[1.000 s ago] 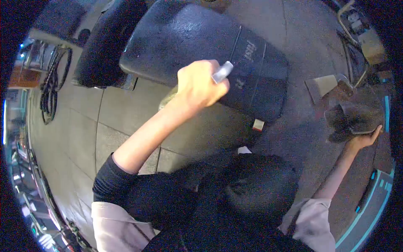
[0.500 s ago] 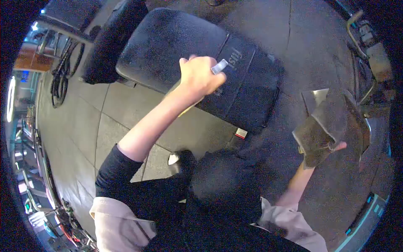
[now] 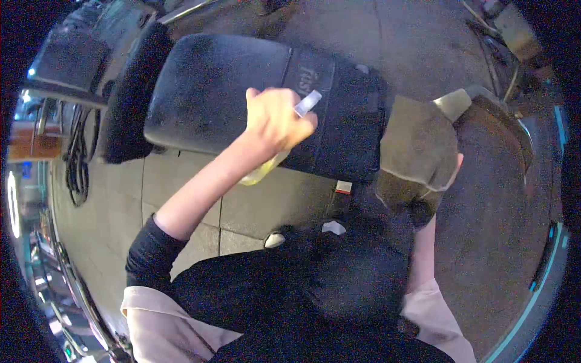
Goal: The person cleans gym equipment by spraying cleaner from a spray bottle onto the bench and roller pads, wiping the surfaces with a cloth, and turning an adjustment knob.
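A black padded bench seat (image 3: pixel 212 91) with faint lettering lies in front of me. My left hand (image 3: pixel 272 118) is closed around a spray bottle (image 3: pixel 259 173) above the seat. The bottle's pale nozzle juts out past my knuckles, and part of its yellow body shows below my wrist. On the right, a grey-brown cloth (image 3: pixel 420 139) drapes over my right hand (image 3: pixel 458 166), which grips it near the seat's right end. Most of the right-hand fingers are hidden by the cloth.
Another black pad (image 3: pixel 134 91) stands upright left of the seat, with a looped black cable (image 3: pixel 78 157) beyond it. A curved metal frame (image 3: pixel 502 106) lies at the right. A small red-and-white label (image 3: pixel 343 187) shows below the seat. My shoes (image 3: pixel 274 240) are on the tiled floor.
My right hand has brought the cloth up and left, close to the seat's right end. The view has shifted, and my left hand still holds the spray bottle over the seat.
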Motion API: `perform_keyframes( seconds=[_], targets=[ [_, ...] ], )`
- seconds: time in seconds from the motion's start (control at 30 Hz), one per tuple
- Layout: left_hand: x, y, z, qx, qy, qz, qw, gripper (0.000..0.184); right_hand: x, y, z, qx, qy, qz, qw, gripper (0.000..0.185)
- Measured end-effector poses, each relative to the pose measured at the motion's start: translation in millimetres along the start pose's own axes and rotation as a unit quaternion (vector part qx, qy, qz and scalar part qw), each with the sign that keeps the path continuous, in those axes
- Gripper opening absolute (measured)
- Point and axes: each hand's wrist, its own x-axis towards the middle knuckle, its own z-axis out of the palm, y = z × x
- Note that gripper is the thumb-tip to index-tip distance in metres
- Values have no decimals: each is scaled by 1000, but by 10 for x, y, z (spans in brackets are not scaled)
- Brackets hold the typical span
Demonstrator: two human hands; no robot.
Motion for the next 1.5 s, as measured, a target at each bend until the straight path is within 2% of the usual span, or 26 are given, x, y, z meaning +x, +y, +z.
perform_keyframes(
  seconds=[0.03,0.07,0.13,0.17,0.2,0.27,0.33,0.4,0.47,0.5,0.57,0.6,0.67,0.73,0.8,0.87,0.93,1.07,1.17,1.2,1.33,1.4,1.5],
  targets=[
    [-57,-69,128,84,151,190,967,21,-54,24,14,-44,54,-24,997,68],
    [-108,-34,150,119,65,131,982,17,-89,42,28,-84,104,-47,990,65],
    [-83,83,214,134,29,66,988,19,-197,60,32,-88,104,-54,989,65],
    [-53,170,171,54,23,-8,998,18,-202,91,23,-91,107,-56,989,64],
    [-54,219,168,95,22,26,995,16,-239,95,30,-95,111,-57,988,64],
    [-114,200,314,78,29,78,993,13,-360,103,61,-101,126,-54,985,64],
    [-286,212,500,99,129,185,969,10,-459,120,66,-104,136,-53,984,63],
    [-467,371,558,81,141,197,967,11,-590,110,91,-107,144,-55,982,63],
    [-624,528,512,-24,-102,87,991,15,-639,100,82,-113,154,-60,980,63],
    [-613,543,455,-26,-103,89,990,15,-682,89,88,-117,160,-62,978,62],
    [-577,556,296,-65,-248,18,966,19,-768,66,79,-123,173,-61,975,62],
    [-572,555,227,-66,-249,17,966,19,-803,59,81,-125,178,-60,974,62],
    [-602,522,125,-46,-334,23,941,23,-851,55,79,-129,186,-55,973,61],
    [-773,436,207,-50,-310,39,948,26,-875,61,77,-132,191,-50,971,61],
    [-860,365,241,-88,-177,6,980,26,-866,78,71,-135,194,-44,971,60],
    [-848,254,90,-45,-152,19,987,24,-840,88,80,-140,196,-36,970,60],
    [-832,65,-92,-23,-140,-38,989,15,-784,78,101,-145,194,-27,970,60],
    [-960,-261,-404,-83,21,-176,981,18,-656,144,97,-149,191,3,970,59],
    [-1146,-438,-653,-37,11,-263,964,19,-552,197,105,-153,188,34,970,58],
    [-1253,-518,-668,-75,41,-279,956,19,-526,198,94,-155,188,43,969,58],
    [-1420,-712,-824,-94,50,-439,892,22,-377,233,72,-163,184,80,966,57],
    [-1449,-757,-851,-20,142,-379,914,23,-266,238,65,-169,179,95,965,57],
    [-1476,-814,-996,4,122,-415,902,23,-119,229,149,-176,171,112,963,56]
  ],
)
